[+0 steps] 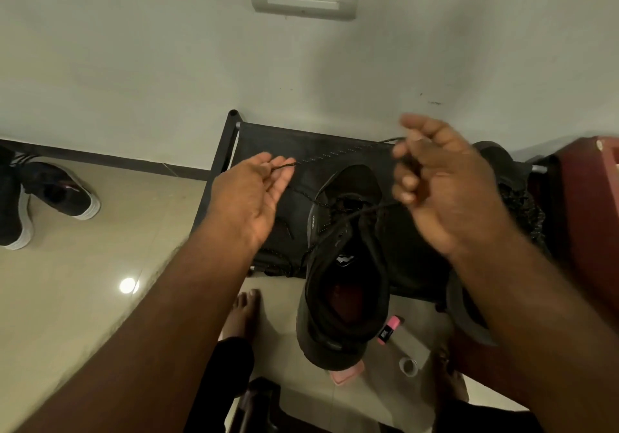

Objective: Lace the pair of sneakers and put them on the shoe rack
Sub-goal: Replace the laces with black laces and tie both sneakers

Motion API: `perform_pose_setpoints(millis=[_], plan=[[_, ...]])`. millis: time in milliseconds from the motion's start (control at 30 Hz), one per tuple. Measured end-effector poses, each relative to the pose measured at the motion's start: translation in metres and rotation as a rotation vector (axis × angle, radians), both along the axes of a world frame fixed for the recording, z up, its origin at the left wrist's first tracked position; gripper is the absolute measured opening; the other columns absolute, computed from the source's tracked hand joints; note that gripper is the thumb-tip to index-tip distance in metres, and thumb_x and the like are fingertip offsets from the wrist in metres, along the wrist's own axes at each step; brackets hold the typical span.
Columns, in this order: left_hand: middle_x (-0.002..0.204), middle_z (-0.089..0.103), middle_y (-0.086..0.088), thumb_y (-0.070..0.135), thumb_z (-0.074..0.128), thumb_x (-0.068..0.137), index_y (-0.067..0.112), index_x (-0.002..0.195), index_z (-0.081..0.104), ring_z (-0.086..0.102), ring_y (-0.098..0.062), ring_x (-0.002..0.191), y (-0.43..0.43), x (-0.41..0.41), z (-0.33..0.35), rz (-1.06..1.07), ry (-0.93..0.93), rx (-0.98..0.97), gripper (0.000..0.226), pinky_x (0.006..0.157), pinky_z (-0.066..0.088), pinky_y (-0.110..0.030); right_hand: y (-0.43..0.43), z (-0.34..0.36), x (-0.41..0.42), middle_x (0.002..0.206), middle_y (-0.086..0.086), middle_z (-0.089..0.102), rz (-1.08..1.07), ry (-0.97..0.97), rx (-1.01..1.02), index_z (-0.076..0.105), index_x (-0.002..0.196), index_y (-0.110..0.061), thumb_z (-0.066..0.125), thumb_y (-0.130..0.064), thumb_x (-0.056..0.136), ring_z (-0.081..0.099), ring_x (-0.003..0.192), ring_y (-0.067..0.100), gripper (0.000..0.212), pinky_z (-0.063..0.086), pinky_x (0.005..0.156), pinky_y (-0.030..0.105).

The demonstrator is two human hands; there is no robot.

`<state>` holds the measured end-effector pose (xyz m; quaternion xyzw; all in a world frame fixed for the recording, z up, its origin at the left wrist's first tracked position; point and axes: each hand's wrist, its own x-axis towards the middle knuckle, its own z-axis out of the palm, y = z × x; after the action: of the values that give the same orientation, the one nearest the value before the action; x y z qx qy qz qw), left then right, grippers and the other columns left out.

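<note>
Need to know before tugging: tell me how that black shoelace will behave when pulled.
The shoelace is probably floppy: it runs straight only where stretched between the left hand and right hand. It looks thin, so likely light. The sneaker may shift if tugged.

Sneaker on shoe rack, between hands.

Field notes, remote view. Both forearms come in from the bottom edge bare to the wrist, no sleeves in my view. I see no rings, watch or bands on the left hand or the right hand; the right one is blurred, so I cannot check its fingers closely. Nails look short and plain where they show. Below, a bare left foot shows its toes, with a black trouser leg covering the shin above it.
</note>
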<state>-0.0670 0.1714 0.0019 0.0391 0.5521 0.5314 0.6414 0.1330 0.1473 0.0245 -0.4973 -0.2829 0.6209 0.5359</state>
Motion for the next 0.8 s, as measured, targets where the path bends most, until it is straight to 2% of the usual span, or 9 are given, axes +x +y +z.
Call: perform_pose_setpoints(millis=[100, 167, 233, 300, 367, 467, 633, 700, 800], plan=[[0.098, 0.071, -0.010, 0.008, 0.045, 0.103, 0.003, 0.125, 0.053, 0.073, -0.013, 0.071, -0.003, -0.001, -0.001, -0.074, 0.224, -0.055, 0.025, 0.059, 0.057, -0.024, 0.007, -0.006, 0.024, 0.079, -0.003, 0.067, -0.124, -0.139, 0.019, 0.060, 0.114, -0.018, 0.045, -0.008, 0.104, 0.035, 0.046, 0.008, 0.020, 0.027, 0.037, 0.019], [0.079, 0.071, 0.000, 0.022, 0.053, 0.101, 0.013, 0.120, 0.058, 0.059, -0.002, 0.051, -0.007, 0.007, 0.004, -0.218, 0.561, 0.006, 0.022, 0.048, 0.045, -0.019, 0.003, -0.008, 0.022, 0.084, -0.002, 0.071, -0.033, -0.291, 0.049, 0.059, 0.110, -0.018, 0.049, -0.011, 0.104, 0.031, 0.046, 0.012, 0.013, 0.024, 0.038, 0.020], [0.066, 0.067, 0.002, 0.039, 0.057, 0.098, 0.017, 0.099, 0.068, 0.050, 0.002, 0.045, -0.015, 0.023, 0.012, -0.403, 0.807, 0.145, 0.025, 0.047, 0.039, -0.017, -0.003, -0.006, 0.012, 0.086, 0.002, 0.073, 0.132, -0.394, 0.092, 0.058, 0.104, -0.016, 0.054, -0.013, 0.102, 0.031, 0.045, 0.014, 0.006, 0.027, 0.038, 0.021], [0.070, 0.070, -0.002, 0.052, 0.056, 0.094, 0.014, 0.083, 0.071, 0.052, -0.003, 0.047, -0.024, 0.039, 0.018, -0.634, 0.718, 0.137, 0.042, 0.044, 0.037, -0.016, -0.006, -0.005, 0.005, 0.081, 0.007, 0.073, 0.293, -0.497, 0.136, 0.059, 0.102, -0.013, 0.058, -0.013, 0.099, 0.038, 0.043, 0.011, 0.003, 0.033, 0.041, 0.021], [0.074, 0.070, -0.006, 0.047, 0.057, 0.095, 0.011, 0.081, 0.071, 0.050, -0.008, 0.050, -0.030, 0.048, 0.021, -0.724, 0.524, 0.102, 0.041, 0.043, 0.035, -0.018, -0.007, -0.007, 0.003, 0.072, 0.006, 0.071, 0.402, -0.552, 0.159, 0.058, 0.101, -0.012, 0.062, -0.012, 0.097, 0.042, 0.043, 0.008, 0.006, 0.036, 0.042, 0.022], [0.068, 0.064, 0.000, 0.030, 0.058, 0.098, 0.010, 0.087, 0.071, 0.048, -0.005, 0.051, -0.026, 0.047, 0.015, -0.531, 0.473, 0.179, 0.026, 0.044, 0.037, -0.017, -0.005, -0.010, 0.011, 0.073, 0.003, 0.072, 0.435, -0.611, 0.114, 0.058, 0.107, -0.014, 0.066, -0.015, 0.095, 0.046, 0.046, 0.008, 0.014, 0.038, 0.044, 0.019], [0.063, 0.057, 0.005, 0.028, 0.055, 0.101, 0.012, 0.090, 0.068, 0.049, -0.004, 0.051, -0.009, 0.031, 0.003, -0.203, 0.445, 0.151, 0.024, 0.046, 0.042, -0.019, -0.002, -0.018, 0.034, 0.085, -0.001, 0.073, 0.491, -0.796, 0.033, 0.065, 0.113, -0.020, 0.050, -0.016, 0.104, 0.053, 0.056, 0.005, 0.018, 0.041, 0.048, 0.013], [0.069, 0.060, 0.005, 0.030, 0.056, 0.100, 0.016, 0.088, 0.066, 0.053, -0.004, 0.054, -0.011, 0.035, -0.001, -0.313, 0.563, 0.172, 0.021, 0.048, 0.045, -0.018, -0.001, -0.023, 0.034, 0.075, 0.001, 0.072, 0.327, -0.777, -0.029, 0.065, 0.102, -0.017, 0.051, -0.023, 0.104, 0.049, 0.047, 0.007, 0.015, 0.038, 0.042, 0.016], [0.084, 0.066, 0.009, 0.042, 0.063, 0.093, 0.027, 0.088, 0.068, 0.062, -0.001, 0.072, -0.025, 0.052, -0.007, -0.751, 1.092, 0.318, 0.017, 0.066, 0.052, -0.017, 0.002, -0.029, 0.031, 0.056, -0.002, 0.060, 0.024, -0.618, -0.123, 0.064, 0.093, -0.016, 0.053, -0.034, 0.103, 0.040, 0.038, 0.006, 0.024, 0.032, 0.037, 0.018]])
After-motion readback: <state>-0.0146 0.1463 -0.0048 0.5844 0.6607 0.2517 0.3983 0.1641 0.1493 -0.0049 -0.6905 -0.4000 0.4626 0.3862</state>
